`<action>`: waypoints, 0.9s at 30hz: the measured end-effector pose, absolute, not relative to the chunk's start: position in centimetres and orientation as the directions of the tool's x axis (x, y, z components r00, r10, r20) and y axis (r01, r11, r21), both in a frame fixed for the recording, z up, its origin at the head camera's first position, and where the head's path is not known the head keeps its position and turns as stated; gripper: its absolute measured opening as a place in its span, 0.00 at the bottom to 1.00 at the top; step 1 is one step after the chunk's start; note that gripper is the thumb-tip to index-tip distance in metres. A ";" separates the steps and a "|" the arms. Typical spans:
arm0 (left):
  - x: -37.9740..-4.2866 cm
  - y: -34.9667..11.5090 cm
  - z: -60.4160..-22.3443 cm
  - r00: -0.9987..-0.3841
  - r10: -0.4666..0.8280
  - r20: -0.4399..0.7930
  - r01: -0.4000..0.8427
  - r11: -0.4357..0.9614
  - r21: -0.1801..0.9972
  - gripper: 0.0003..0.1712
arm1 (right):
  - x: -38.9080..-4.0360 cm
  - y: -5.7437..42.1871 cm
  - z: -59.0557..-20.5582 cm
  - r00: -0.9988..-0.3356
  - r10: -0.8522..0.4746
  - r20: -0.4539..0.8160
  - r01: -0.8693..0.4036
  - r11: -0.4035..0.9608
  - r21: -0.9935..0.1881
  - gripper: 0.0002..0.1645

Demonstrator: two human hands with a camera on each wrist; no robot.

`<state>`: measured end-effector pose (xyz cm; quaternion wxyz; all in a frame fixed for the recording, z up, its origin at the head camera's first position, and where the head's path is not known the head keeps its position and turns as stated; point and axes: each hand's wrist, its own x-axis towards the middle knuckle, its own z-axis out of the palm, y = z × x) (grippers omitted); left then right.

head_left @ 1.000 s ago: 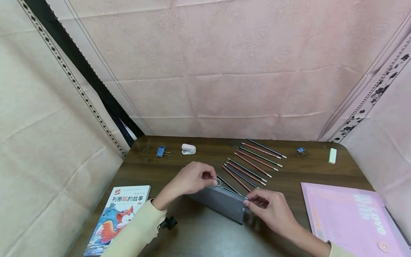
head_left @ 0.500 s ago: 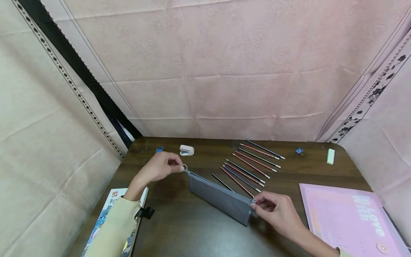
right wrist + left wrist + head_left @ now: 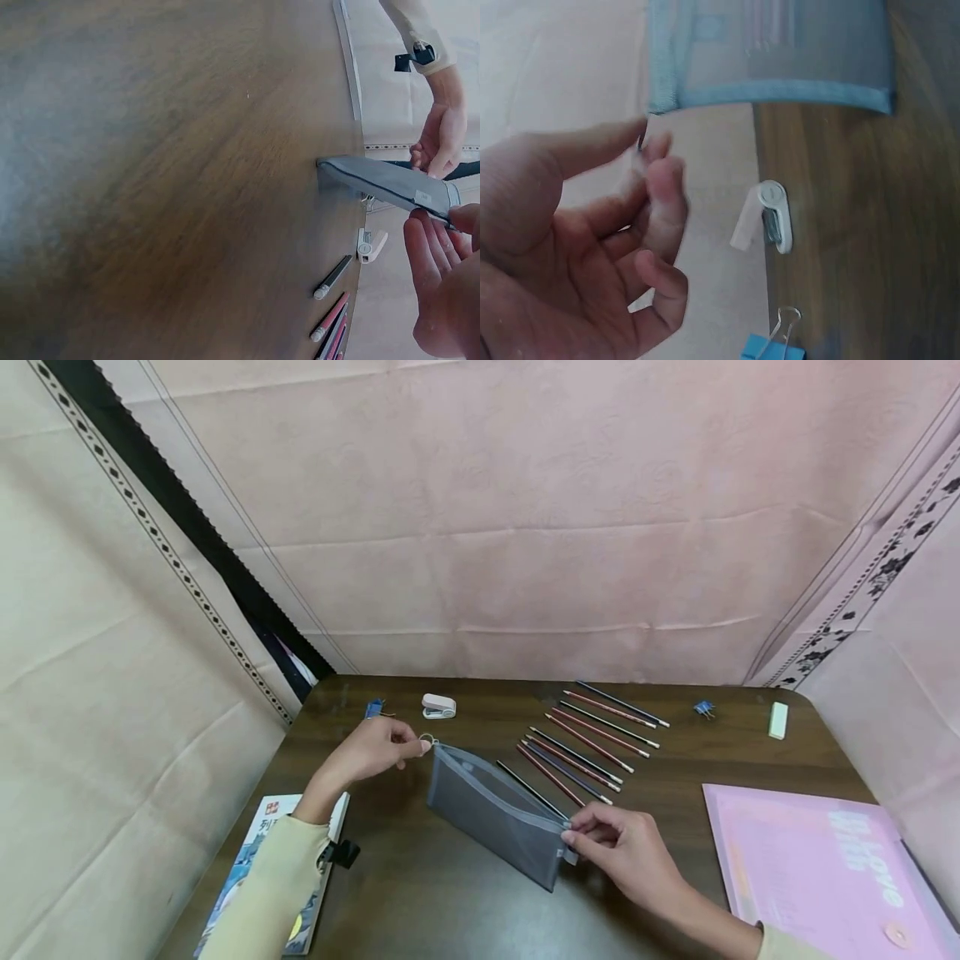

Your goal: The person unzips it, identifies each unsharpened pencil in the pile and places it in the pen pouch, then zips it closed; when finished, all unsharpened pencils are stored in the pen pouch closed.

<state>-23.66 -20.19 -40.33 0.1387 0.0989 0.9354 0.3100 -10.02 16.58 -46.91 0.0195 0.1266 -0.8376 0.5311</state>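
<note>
A grey-blue mesh zipper pouch is held up over the table, its top edges spread apart along the zipper. My left hand pinches the ring at the pouch's far left end between thumb and forefinger; its other fingers are loosely bent in the left wrist view. At the near right end, my right hand pinches the pouch's corner with thumb and fingers. Several pencils lie in a slanted row behind the pouch, one partly hidden by it.
A white mini stapler and a blue binder clip lie at the back left. Another blue clip and a pale green-and-white eraser are at the back right. A pink folder lies right, a picture book left under the left sleeve.
My left hand has moved left with the ring, along the pouch's top, and the zipper edges now part. My right hand stays at the other end, shifting slightly.
</note>
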 end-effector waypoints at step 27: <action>-20.3 -13.7 -42.8 -0.649 0.640 -0.411 0.026 0.559 0.829 0.35 | -10.6 15.6 -47.1 -0.942 -0.213 0.259 -0.325 0.392 -0.861 0.04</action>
